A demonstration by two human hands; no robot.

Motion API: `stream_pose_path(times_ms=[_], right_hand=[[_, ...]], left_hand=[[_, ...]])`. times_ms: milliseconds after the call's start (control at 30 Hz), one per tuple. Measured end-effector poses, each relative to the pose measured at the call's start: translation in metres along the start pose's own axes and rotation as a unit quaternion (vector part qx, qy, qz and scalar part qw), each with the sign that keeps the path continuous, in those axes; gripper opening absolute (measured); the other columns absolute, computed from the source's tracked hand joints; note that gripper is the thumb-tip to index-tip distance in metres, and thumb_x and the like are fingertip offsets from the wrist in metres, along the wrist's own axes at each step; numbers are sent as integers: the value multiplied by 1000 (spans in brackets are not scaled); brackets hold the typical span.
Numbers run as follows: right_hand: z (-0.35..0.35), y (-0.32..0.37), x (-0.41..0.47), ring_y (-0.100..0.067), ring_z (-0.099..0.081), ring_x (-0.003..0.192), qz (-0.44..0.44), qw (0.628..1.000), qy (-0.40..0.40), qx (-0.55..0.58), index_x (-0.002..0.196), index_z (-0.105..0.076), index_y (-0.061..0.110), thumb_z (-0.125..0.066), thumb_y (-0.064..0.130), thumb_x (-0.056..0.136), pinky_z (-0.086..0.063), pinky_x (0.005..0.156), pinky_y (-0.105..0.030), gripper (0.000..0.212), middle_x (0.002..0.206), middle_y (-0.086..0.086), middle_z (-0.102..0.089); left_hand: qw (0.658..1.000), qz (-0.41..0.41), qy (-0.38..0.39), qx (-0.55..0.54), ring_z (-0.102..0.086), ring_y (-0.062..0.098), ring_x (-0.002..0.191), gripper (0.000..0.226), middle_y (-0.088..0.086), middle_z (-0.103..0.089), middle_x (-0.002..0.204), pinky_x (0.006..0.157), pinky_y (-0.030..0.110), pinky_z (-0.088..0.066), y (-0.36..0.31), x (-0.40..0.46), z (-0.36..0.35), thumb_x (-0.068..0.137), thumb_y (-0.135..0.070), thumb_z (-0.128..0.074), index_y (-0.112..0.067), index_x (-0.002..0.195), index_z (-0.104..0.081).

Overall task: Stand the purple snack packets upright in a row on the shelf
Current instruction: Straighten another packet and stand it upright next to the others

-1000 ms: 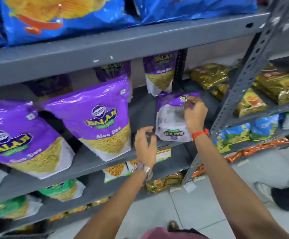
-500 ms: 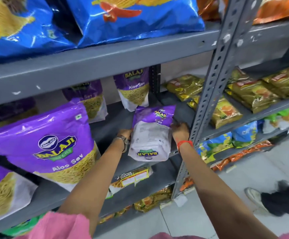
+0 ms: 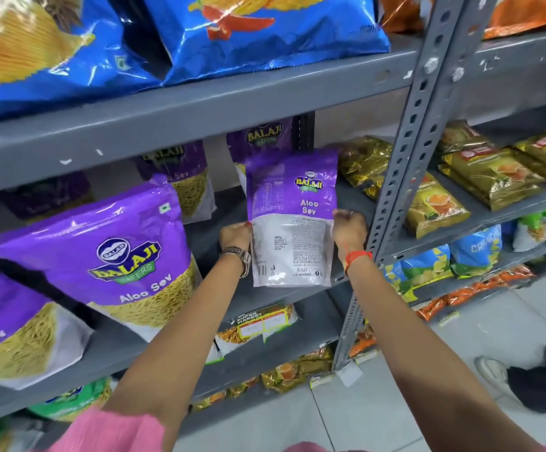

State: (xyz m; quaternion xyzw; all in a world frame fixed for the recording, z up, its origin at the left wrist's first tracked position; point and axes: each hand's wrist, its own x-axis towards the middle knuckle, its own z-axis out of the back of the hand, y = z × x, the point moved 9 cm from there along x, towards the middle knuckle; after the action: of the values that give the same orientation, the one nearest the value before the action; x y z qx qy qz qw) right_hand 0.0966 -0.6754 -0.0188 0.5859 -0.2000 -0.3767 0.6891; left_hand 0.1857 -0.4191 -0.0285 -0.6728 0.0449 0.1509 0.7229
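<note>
A purple and white Aloo Sev packet (image 3: 291, 216) stands upright, back face toward me, at the right end of the grey shelf (image 3: 219, 308). My left hand (image 3: 235, 235) grips its left edge and my right hand (image 3: 349, 227) grips its right edge. Left of it a larger purple packet (image 3: 108, 256) leans upright, and another purple packet (image 3: 7, 324) sits at the far left. Two more purple packets (image 3: 183, 177) (image 3: 261, 138) stand at the back of the shelf, partly hidden.
A perforated grey upright post (image 3: 405, 177) stands just right of my right hand. Blue chip bags (image 3: 265, 34) fill the shelf above. Gold packets (image 3: 480, 174) lie on the neighbouring shelf to the right. Another person's shoe (image 3: 493, 370) is on the tiled floor at lower right.
The held packet went from upside down and tilted to right way up and standing. My left hand joined the right on it, and both hands shifted to its side edges.
</note>
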Motion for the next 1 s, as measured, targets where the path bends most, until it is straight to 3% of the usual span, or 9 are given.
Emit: stream_pose_path(times_ms=[167,300,433,500,600,733,800,900,1000], right_hand=[[-3,36,-5,-32,-62,97,79,995,-7,66,89,-65,6,-41,-2,85,-48,91,-35,25,107,-24,-68],[-7,42,-10,-20,-54,88,117,989,7,90,86,-62,6,-48,2,88,-44,84,-35,14,90,-15,-63],[-15,38,-9,-21,-51,94,121,985,39,116,86,-58,10,-48,4,90,-43,90,-40,12,93,-10,-56],[-15,35,-7,-22,-50,96,111,982,54,144,76,-52,18,-44,-3,89,-42,91,-39,26,92,-8,-56],[-18,31,-5,-21,-48,97,104,982,103,121,91,-50,18,-43,6,92,-43,95,-42,14,98,-7,-53],[-18,23,-11,-22,-49,100,101,977,116,146,96,-46,14,-41,14,96,-42,102,-51,6,104,-10,-52],[-16,20,-22,-21,-50,100,119,973,120,156,96,-47,14,-40,16,96,-42,99,-50,7,104,-10,-53],[-18,16,-44,-18,-53,92,145,964,137,175,88,-50,20,-39,16,97,-45,88,-40,14,99,-10,-56],[-24,12,-72,-11,-55,83,157,953,157,207,85,-51,23,-41,15,96,-45,80,-29,18,91,-8,-57]], left_hand=[[997,-14,-32,-73,-53,27,84,24,27,-69,93,80,41,-52,-10,0,13,81,1,-51,11,99,-62],[992,11,-26,-125,-55,27,82,28,18,-66,83,79,44,-49,-5,-4,13,82,7,-44,13,107,-55],[989,1,-23,-149,-53,27,87,27,-8,-63,47,83,42,-45,-3,-6,11,83,9,-43,16,107,-54],[987,-8,-26,-156,-54,31,93,27,3,-69,63,92,45,-44,-7,-11,12,82,10,-44,15,107,-55],[989,-76,-78,-100,-57,37,102,33,26,-59,113,91,35,-47,-20,-25,21,80,3,-56,10,111,-51],[960,-227,-161,-32,-50,-9,63,39,12,-41,103,59,13,-41,-47,-61,33,76,-7,-66,4,109,-48],[959,-267,-96,-13,-50,-7,63,36,9,-43,96,57,14,-42,-51,-75,18,74,-10,-69,-1,102,-49],[948,-314,21,47,-51,14,90,50,4,-46,104,80,28,-45,-51,-98,-12,66,-25,-75,-13,105,-46],[930,-351,56,92,-43,13,113,75,-4,-42,117,98,21,-34,-50,-114,-23,58,-42,-74,-16,119,-41]])
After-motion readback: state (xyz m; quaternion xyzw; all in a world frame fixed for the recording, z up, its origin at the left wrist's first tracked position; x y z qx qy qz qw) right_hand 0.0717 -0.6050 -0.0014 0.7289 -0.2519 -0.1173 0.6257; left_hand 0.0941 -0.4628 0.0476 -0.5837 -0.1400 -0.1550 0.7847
